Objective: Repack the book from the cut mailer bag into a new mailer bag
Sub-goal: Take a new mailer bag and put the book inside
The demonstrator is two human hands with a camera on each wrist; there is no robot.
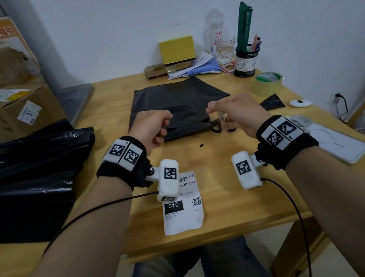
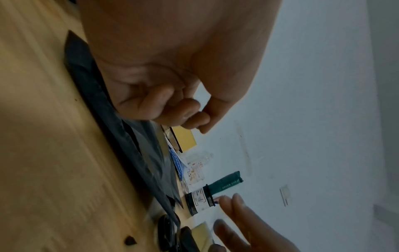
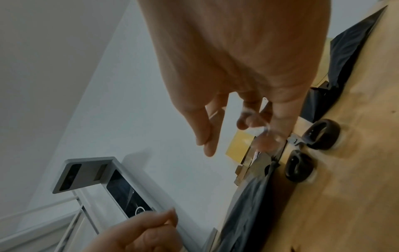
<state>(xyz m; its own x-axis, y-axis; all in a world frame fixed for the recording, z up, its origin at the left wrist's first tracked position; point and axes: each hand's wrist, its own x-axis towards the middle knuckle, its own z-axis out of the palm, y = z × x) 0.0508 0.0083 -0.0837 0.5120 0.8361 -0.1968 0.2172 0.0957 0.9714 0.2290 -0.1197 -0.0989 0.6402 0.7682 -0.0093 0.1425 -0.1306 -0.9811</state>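
Both hands hover over a flat dark-grey plastic mailer bag lying straight ahead: left hand curled, empty; right hand apparently pinching clear film, nearer black-handled scissors.

Three views: head cam plus two wrist cams
Our head cam looks down over table; wrist cams sit close, sharing black mailer bag
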